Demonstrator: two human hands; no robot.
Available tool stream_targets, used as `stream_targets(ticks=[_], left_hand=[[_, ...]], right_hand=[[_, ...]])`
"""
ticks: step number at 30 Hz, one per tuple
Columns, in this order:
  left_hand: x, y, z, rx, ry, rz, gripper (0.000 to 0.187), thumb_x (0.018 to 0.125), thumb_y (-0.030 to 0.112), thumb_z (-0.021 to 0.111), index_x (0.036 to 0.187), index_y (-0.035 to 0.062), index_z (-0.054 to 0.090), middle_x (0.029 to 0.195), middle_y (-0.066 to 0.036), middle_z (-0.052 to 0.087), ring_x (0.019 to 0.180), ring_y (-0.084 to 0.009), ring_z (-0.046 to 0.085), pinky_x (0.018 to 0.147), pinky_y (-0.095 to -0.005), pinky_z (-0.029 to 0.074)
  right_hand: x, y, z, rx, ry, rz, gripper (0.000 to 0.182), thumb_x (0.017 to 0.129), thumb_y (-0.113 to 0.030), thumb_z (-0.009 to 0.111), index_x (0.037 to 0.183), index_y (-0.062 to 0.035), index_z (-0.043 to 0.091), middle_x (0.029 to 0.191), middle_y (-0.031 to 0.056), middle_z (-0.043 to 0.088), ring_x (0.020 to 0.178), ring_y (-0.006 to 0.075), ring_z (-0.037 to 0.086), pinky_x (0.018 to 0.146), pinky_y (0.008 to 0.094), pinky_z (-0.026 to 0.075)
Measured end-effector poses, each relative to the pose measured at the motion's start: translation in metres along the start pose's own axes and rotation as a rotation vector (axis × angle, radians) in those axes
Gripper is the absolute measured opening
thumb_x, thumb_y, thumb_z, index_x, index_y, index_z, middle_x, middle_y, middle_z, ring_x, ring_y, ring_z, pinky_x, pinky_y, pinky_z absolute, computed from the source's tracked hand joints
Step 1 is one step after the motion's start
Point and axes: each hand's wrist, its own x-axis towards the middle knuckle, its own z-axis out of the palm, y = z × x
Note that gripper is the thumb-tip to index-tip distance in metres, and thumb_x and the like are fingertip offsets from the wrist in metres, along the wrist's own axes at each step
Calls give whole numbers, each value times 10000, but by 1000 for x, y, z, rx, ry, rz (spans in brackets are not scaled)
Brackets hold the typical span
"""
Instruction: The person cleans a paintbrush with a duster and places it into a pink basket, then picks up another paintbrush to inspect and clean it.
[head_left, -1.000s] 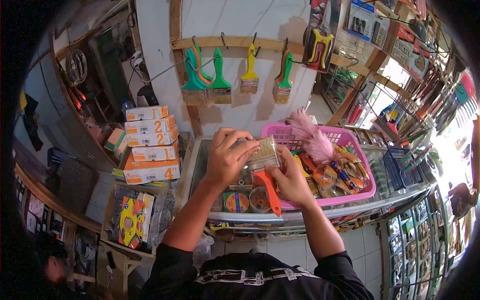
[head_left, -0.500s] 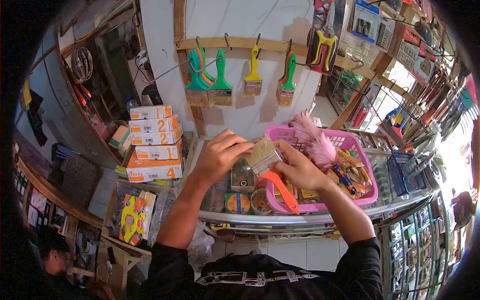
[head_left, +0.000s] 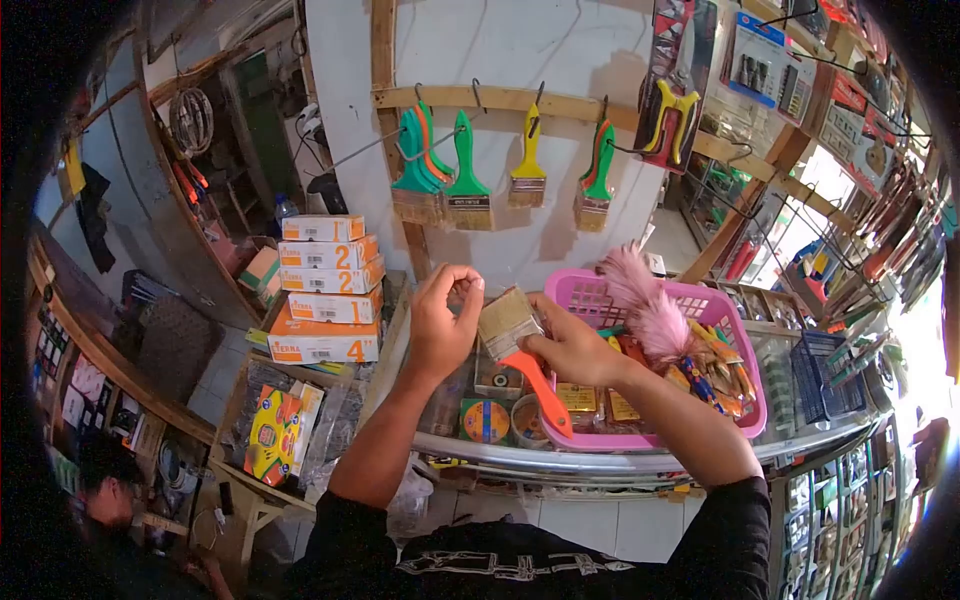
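Note:
My right hand (head_left: 578, 345) grips a paintbrush (head_left: 537, 380) by the metal band and the top of its orange handle. Its pale bristles (head_left: 503, 312) point up and to the left, while the handle hangs down over the edge of a pink basket. Just left of the bristles, my left hand (head_left: 446, 318) is raised with its fingers curled in towards the thumb. Whatever those fingers pinch, if anything, is too small to make out. A small gap separates this hand from the brush.
The pink basket (head_left: 755, 385) holds a pink feather duster (head_left: 655, 315) and packaged goods on a glass counter (head_left: 470, 440). More brushes (head_left: 468, 175) hang from hooks ahead. Stacked boxes (head_left: 325, 335) stand left. Another person (head_left: 110, 500) is at lower left.
My left hand has come away from the bristles, moving left and lifting with fingers curled. My right hand still grips the brush. The whole view has shifted slightly.

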Motion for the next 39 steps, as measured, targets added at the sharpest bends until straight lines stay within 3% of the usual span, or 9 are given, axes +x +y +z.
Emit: stream_targets(ticks=[3,8,11,17,21,26,30,33,39], left_hand=[[5,0,-8,29,-46,10,82,943,53,700,964,-10,653,878,-112,646,778,-254,637,719,-357,511],[0,-10,-13,28,-112,115,131,921,83,758,1008,12,691,880,-92,661,812,-242,656,752,-349,521],[-3,-21,-16,177,-163,232,192,865,90,808,1016,28,708,941,-101,671,903,-276,671,796,-375,531],[1,-33,-27,198,-120,185,382,797,117,860,1134,49,695,1149,-114,650,1057,-294,635,896,-385,512],[8,-44,-28,-44,-119,-71,347,854,121,842,1148,28,684,1128,-83,649,999,-213,634,838,-335,523],[6,-89,-25,-385,-147,-411,214,917,63,782,1084,-24,679,1027,-64,674,923,-124,659,781,-256,538],[6,-92,-28,-274,-184,-248,133,915,34,770,1017,-19,703,973,-73,704,895,-141,686,780,-269,544],[5,-99,-32,-238,-215,-149,99,893,21,776,978,4,729,1003,-85,717,921,-167,699,798,-298,546],[-1,-104,-37,-89,-303,32,124,827,22,809,936,40,753,1051,-82,706,975,-238,698,865,-359,536]], right_hand=[[12,12,4,72,9,-85,526,1010,-150,597,1465,-2,381,979,116,669,715,145,660,631,316,558],[28,10,4,241,-65,72,535,1025,-139,597,1479,-15,344,976,117,662,720,155,681,622,326,590],[35,7,9,311,-59,99,541,1036,-126,599,1490,-21,324,1001,119,665,739,163,688,637,330,600],[56,30,16,361,-20,30,525,1050,-95,589,1487,-29,306,1062,135,672,792,173,696,701,329,615],[55,21,15,325,7,72,518,1050,-97,607,1495,-76,344,1175,119,670,983,175,683,799,346,598],[73,27,17,314,34,83,564,1035,-71,608,1502,-75,292,1103,154,676,844,176,702,718,339,629],[75,17,23,242,101,88,709,1015,-27,616,1585,-144,210,1077,148,687,765,163,689,673,325,612],[76,12,22,310,40,89,797,1013,-5,621,1630,-226,168,1062,115,705,885,163,681,765,325,585],[78,18,20,345,39,53,767,1016,0,622,1622,-238,216,1038,43,721,804,90,625,697,262,521]])
